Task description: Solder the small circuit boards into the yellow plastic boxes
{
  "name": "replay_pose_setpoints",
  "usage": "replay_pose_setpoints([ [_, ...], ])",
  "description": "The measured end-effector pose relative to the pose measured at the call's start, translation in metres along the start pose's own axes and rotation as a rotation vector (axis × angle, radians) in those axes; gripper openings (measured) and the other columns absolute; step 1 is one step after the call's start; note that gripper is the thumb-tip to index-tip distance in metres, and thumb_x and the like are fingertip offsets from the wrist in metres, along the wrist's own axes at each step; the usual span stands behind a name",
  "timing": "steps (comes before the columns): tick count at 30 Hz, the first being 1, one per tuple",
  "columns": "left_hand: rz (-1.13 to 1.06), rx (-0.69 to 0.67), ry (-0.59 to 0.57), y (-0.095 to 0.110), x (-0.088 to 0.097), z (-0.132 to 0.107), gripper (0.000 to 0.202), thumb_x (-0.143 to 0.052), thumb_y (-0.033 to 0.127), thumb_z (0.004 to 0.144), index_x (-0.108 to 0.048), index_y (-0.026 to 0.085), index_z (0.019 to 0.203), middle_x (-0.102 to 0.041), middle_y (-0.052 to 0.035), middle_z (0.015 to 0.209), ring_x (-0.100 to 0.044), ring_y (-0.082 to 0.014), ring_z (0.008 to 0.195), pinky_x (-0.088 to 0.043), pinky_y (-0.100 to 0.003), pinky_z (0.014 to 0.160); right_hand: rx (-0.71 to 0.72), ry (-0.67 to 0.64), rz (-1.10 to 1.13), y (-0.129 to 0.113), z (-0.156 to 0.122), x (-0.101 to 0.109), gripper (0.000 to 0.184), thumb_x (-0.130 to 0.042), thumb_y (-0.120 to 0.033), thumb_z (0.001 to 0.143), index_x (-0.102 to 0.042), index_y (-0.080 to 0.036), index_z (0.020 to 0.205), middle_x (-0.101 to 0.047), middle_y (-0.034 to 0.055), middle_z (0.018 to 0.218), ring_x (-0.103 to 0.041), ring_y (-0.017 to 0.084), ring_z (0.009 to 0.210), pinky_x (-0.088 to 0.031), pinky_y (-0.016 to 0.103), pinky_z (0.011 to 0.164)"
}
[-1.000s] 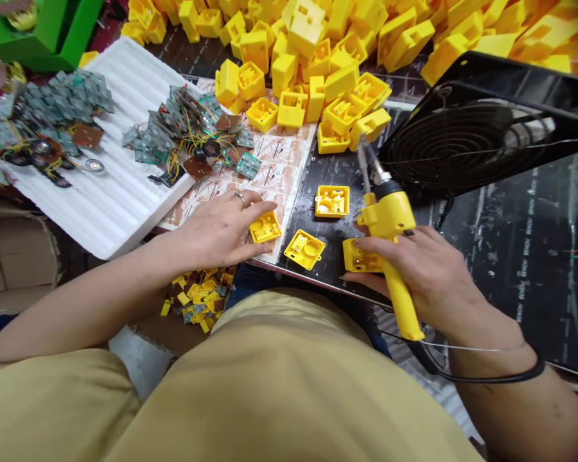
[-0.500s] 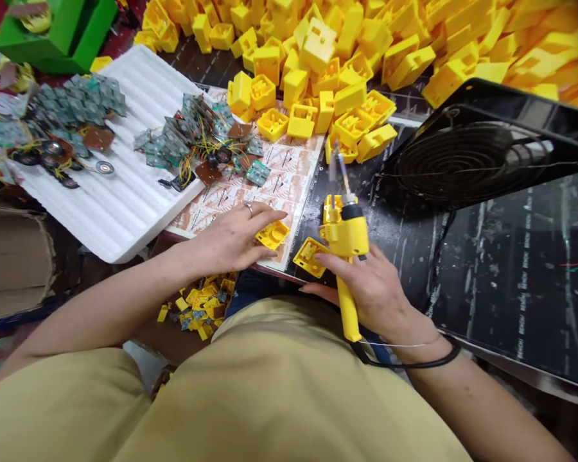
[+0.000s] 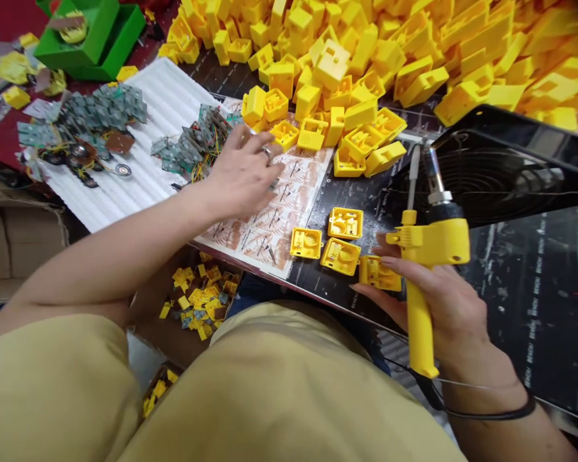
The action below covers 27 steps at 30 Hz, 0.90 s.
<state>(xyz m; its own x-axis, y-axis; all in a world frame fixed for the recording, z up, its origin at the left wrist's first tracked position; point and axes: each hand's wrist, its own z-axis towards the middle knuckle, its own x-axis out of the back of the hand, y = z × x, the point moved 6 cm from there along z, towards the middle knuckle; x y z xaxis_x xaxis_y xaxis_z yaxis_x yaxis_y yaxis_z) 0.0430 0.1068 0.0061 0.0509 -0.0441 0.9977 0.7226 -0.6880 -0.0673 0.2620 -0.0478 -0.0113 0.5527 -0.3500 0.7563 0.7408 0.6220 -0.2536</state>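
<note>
My right hand grips a yellow soldering gun by its handle, with the metal tip pointing away from me. Thumb and fingertips of that hand are also around a small yellow plastic case at the table's near side; whether they press on it I cannot tell. Beside it lie three more open cases, among them one at the left. My left hand reaches over the near side of a pile of wired circuit boards, palm down, fingers apart and slightly bent. What lies under its palm is hidden.
A heap of yellow cases covers the back of the table. At the right a black fan leans close to the soldering gun's tip. More boards rest on a white foam sheet. Green trays stand at the back left.
My left hand has left the small yellow case near the table edge and moved forward to the circuit boards. My right hand has moved right with the soldering gun, uncovering the group of cases.
</note>
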Motion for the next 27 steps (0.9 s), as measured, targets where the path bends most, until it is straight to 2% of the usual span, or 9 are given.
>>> replay_pose_setpoints([
  [4, -0.127, 0.132, -0.068, -0.037, 0.021, 0.008, 0.031, -0.065, 0.042, 0.090, -0.070, 0.012, 0.096, -0.073, -0.0081, 0.112, -0.057, -0.0313, 0.123, -0.026, -0.069, 0.116, -0.061, -0.012, -0.019, 0.000, -0.006, 0.003, 0.074, -0.081, -0.018, 0.078, -0.046, -0.026, 0.142, -0.073, 0.0076, 0.112, -0.072, 0.025, 0.100, -0.061, 0.037, 0.080],
  [7, -0.398, 0.234, 0.130, -0.058, 0.057, 0.007, 0.052, -0.046, 0.047, 0.097, -0.064, 0.000, 0.109, -0.072, -0.0036, 0.103, -0.065, -0.0193, 0.103, -0.048, -0.055, 0.101, -0.118, 0.007, -0.024, 0.002, -0.009, 0.006, 0.075, -0.083, -0.017, 0.075, -0.047, -0.027, 0.140, -0.072, 0.0075, 0.113, -0.072, 0.026, 0.100, -0.060, 0.037, 0.078],
  [9, -0.617, 0.175, 0.298, -0.067, 0.080, 0.005, 0.060, -0.036, 0.044, 0.097, -0.058, -0.006, 0.122, -0.069, -0.0022, 0.111, -0.064, -0.0245, 0.109, -0.049, -0.048, 0.096, -0.138, 0.030, 0.007, 0.001, -0.008, 0.006, 0.074, -0.083, -0.016, 0.075, -0.048, -0.026, 0.139, -0.072, 0.0082, 0.113, -0.072, 0.027, 0.102, -0.061, 0.037, 0.080],
  [11, -0.784, 0.079, 0.333, -0.071, 0.094, 0.005, 0.056, -0.036, 0.036, 0.098, -0.051, -0.002, 0.136, -0.063, -0.0046, 0.128, -0.057, -0.0350, 0.122, -0.045, -0.050, 0.093, -0.142, 0.034, 0.054, -0.002, -0.004, 0.003, 0.072, -0.082, -0.015, 0.075, -0.048, -0.026, 0.138, -0.070, 0.0098, 0.117, -0.070, 0.027, 0.106, -0.060, 0.039, 0.086],
  [14, -0.887, 0.072, 0.191, -0.072, 0.099, 0.010, 0.052, -0.051, 0.036, 0.093, -0.052, 0.015, 0.140, -0.062, -0.0065, 0.137, -0.058, -0.0356, 0.124, -0.046, -0.055, 0.087, -0.133, 0.018, 0.104, -0.009, 0.010, -0.012, 0.070, -0.079, -0.018, 0.079, -0.045, -0.027, 0.139, -0.067, 0.0103, 0.120, -0.068, 0.028, 0.111, -0.058, 0.044, 0.094],
  [18, -0.655, -0.059, -0.217, -0.042, 0.086, 0.020, 0.058, -0.063, 0.054, 0.081, -0.069, 0.010, 0.118, -0.075, -0.0054, 0.098, -0.070, -0.0231, 0.092, -0.053, -0.049, 0.086, -0.063, -0.041, 0.085, -0.023, 0.033, -0.041, 0.056, -0.073, -0.027, 0.086, -0.045, -0.025, 0.135, -0.067, 0.0060, 0.104, -0.068, 0.025, 0.101, -0.055, 0.045, 0.096],
  [22, -0.234, -0.261, -0.702, 0.007, 0.031, 0.005, 0.015, -0.073, 0.023, 0.076, -0.077, 0.024, 0.090, -0.072, 0.0031, 0.078, -0.066, -0.0165, 0.079, -0.052, -0.038, 0.087, -0.032, -0.128, 0.063, -0.034, 0.048, -0.062, 0.041, -0.061, -0.023, 0.093, -0.048, -0.025, 0.132, -0.066, 0.0016, 0.091, -0.067, 0.021, 0.085, -0.050, 0.045, 0.100],
  [24, -0.109, -0.352, -0.621, 0.027, 0.012, -0.004, 0.017, -0.071, 0.009, 0.072, -0.075, 0.024, 0.077, -0.073, -0.0001, 0.083, -0.066, -0.0212, 0.092, -0.047, -0.042, 0.099, -0.033, -0.138, 0.044, -0.037, 0.048, -0.062, 0.036, -0.057, -0.020, 0.095, -0.050, -0.025, 0.130, -0.065, 0.0001, 0.086, -0.066, 0.019, 0.078, -0.050, 0.045, 0.097],
  [27, -0.150, -0.429, -0.419, 0.038, -0.001, -0.023, 0.029, -0.064, 0.005, 0.077, -0.077, 0.029, 0.089, -0.072, -0.0027, 0.118, -0.059, -0.0261, 0.119, -0.038, -0.047, 0.109, 0.000, -0.151, 0.028, -0.041, 0.044, -0.054, 0.035, -0.060, -0.024, 0.095, -0.050, -0.025, 0.129, -0.065, -0.0005, 0.083, -0.066, 0.018, 0.074, -0.051, 0.044, 0.094],
])
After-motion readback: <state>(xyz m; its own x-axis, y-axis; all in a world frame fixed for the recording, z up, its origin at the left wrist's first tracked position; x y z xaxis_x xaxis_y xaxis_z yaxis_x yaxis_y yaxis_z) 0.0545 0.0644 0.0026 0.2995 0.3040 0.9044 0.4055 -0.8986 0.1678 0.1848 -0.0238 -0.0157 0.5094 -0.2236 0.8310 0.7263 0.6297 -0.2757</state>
